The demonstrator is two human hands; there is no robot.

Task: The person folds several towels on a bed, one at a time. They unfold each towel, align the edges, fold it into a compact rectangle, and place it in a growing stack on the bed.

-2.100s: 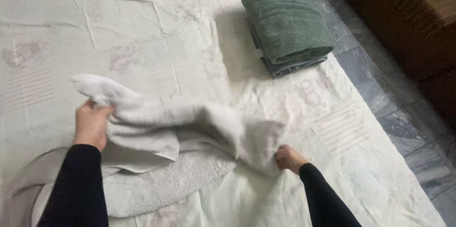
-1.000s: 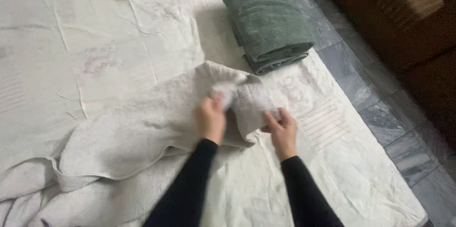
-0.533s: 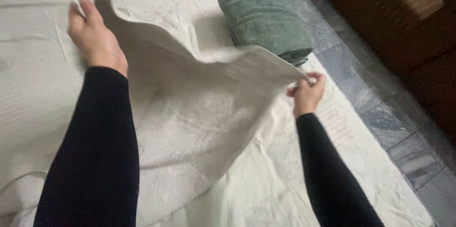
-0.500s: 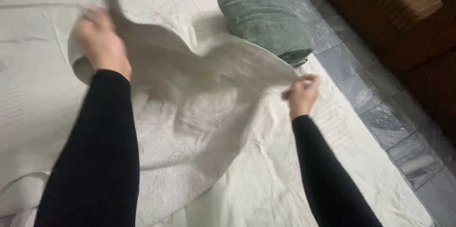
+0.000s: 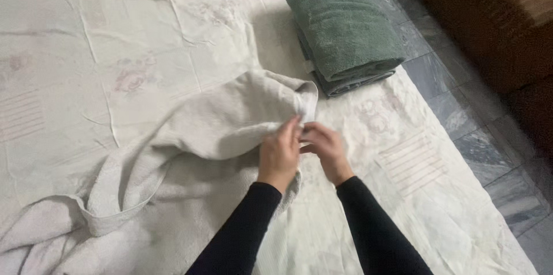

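Observation:
A pale grey-white towel [image 5: 190,137] lies loosely rumpled across the bed, trailing off to the lower left. My left hand [image 5: 280,151] and my right hand [image 5: 325,147] meet at its right edge, both pinching the same corner of the cloth, close together. Both forearms are in black sleeves. The corner itself is partly hidden between my fingers.
The bed is covered by a creased white sheet [image 5: 115,33] with faint flower prints. A stack of folded green towels [image 5: 343,24] sits at the bed's far right edge. Grey stone floor tiles [image 5: 489,154] run along the right, with dark wooden furniture [image 5: 501,16] beyond.
Half a second ago my hands were spread wide, holding the towel up by two corners. Now the towel has dropped onto the bed and both hands have come together at one corner.

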